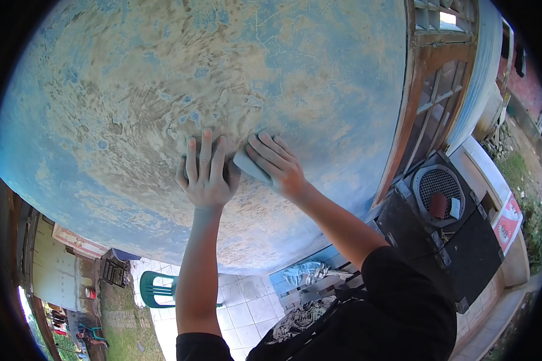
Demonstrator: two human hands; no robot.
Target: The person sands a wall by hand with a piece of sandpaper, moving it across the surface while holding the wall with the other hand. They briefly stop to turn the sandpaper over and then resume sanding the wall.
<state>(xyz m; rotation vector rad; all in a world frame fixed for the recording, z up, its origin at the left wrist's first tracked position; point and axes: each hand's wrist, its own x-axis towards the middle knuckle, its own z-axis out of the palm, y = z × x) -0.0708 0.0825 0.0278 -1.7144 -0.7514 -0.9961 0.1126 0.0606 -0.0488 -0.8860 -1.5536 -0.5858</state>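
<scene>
A blue painted wall (337, 78) fills the upper view, its paint worn to a patchy grey-tan with fine cracks. My left hand (209, 177) lies flat on it, fingers spread and pointing up, with nothing held. Just to the right, my right hand (281, 166) presses a pale grey piece of sandpaper (251, 167) against the wall. The sandpaper's near edge shows beside the thumb side of that hand; the face toward the wall is hidden.
At right are a wooden-framed window (412, 114) and a black speaker (470, 253) with a red-brown piece (438, 205) and a pale piece (455, 208) on its grille. Below are a green plastic chair (153, 289), a blue bench (283, 281) with a crumpled cloth or bag (307, 272), and white floor tiles (247, 313).
</scene>
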